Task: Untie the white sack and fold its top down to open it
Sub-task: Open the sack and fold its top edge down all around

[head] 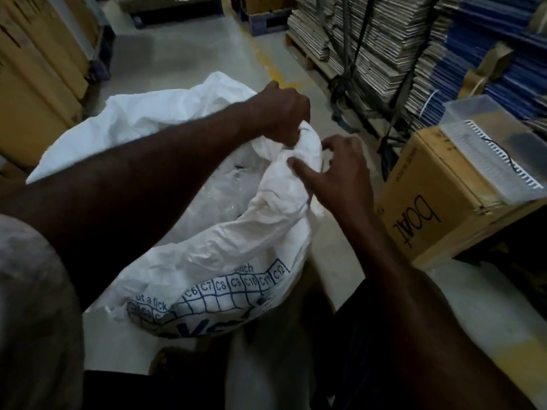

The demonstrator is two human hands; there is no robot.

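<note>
A large white woven sack (207, 261) with a blue printed grid stands on the floor in front of me, its mouth open and clear plastic showing inside. My left hand (278, 113) reaches across the opening and grips a bunched part of the rim on the sack's right side. Just below it, my right hand (334, 170) presses its thumb and fingers on the same bunched rim fabric. The far edge of the sack's top hangs outward to the left. I cannot see any tie or string.
A brown "boat" carton (429, 208) with a clear plastic tray (497, 143) on top stands close on the right. Strapped stacks of flat cardboard (370, 48) sit on a pallet behind it. Brown cartons (38, 69) line the left. Grey concrete floor (183, 54) stretches ahead.
</note>
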